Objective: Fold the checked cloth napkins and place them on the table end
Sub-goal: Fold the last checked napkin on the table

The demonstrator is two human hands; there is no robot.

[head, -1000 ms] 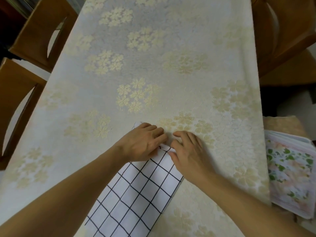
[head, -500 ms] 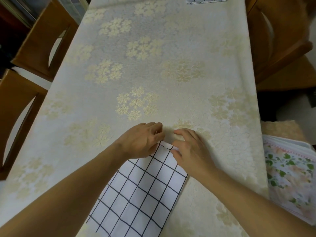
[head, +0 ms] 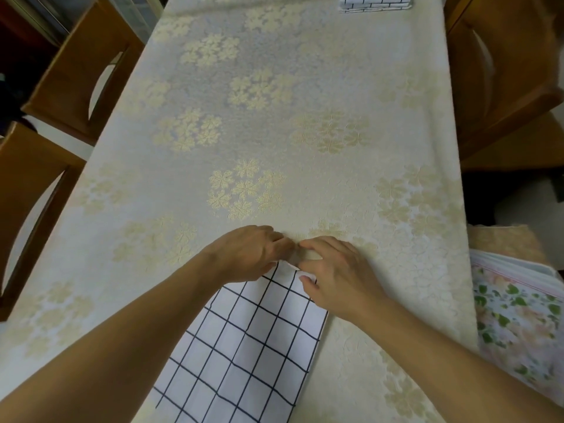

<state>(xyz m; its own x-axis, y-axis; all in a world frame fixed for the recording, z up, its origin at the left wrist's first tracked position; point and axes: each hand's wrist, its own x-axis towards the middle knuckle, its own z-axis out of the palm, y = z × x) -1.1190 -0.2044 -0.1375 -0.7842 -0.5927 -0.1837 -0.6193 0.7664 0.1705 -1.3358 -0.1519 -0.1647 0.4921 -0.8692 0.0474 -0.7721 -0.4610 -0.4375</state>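
A white napkin with a dark check [head: 244, 346] lies folded into a long strip on the near part of the table, running from the bottom edge up to my hands. My left hand [head: 247, 254] and my right hand [head: 338, 273] meet at its far end, fingers curled, each pinching a corner of the cloth there. The far edge of the strip is mostly hidden under my fingers. A second checked napkin [head: 375, 3], folded small, sits at the far end of the table.
The table wears a cream tablecloth with gold flower clusters [head: 274, 117]. Wooden chairs stand at the left [head: 76, 65] and at the right [head: 503, 71]. A flowered cushion or cloth [head: 518, 325] lies on a seat at the near right.
The view has tilted up, bringing the folded napkin at the far end into sight. My fingers have curled from lying flat on the strip's far end into a pinch at its corners.
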